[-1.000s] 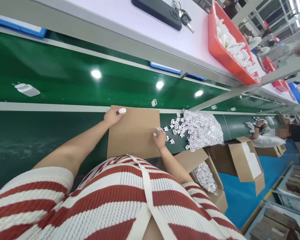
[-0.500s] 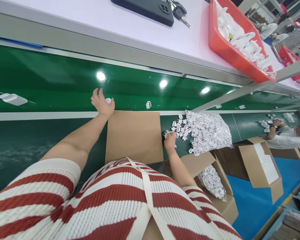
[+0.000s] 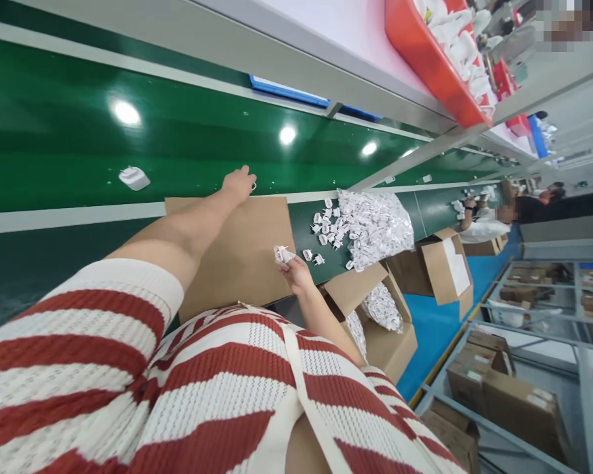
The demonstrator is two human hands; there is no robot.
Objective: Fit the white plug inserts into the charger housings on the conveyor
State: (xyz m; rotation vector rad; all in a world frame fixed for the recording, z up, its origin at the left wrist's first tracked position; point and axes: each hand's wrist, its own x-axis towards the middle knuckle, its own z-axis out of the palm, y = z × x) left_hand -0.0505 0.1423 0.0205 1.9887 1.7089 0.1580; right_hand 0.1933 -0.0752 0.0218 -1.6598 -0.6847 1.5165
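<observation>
Your right hand [image 3: 299, 273]: fingers clamped on a white plug [image 3: 280, 253], held out past the fingertips over the right edge of the cardboard sheet [image 3: 232, 253]. Plug juts up-left, away from your wrist; its long axis and prong direction are too blurred to call, as is whether a second one is tucked in with it.

Your left hand [image 3: 238, 184]: arm stretched across the cardboard, hand over its far edge at the green belt [image 3: 188, 155]. Fingers bent, tips at a small white piece [image 3: 254, 187]; can't tell whether they're clamped on it or just touching. Mostly hidden, so no axis for that one.

White charger [image 3: 134, 178] lies on the belt, well left of your left hand, long axis roughly along the belt, tilted a bit down to the right.

Right of the cardboard, on the counter [image 3: 300, 220]: two loose plugs [image 3: 313, 257] just beside your right hand, then a pile of plugs [image 3: 329, 225] pointing every which way, against a clear bag [image 3: 378, 227] full of white parts. Open carton [image 3: 393, 342] below, bagged parts inside.
</observation>
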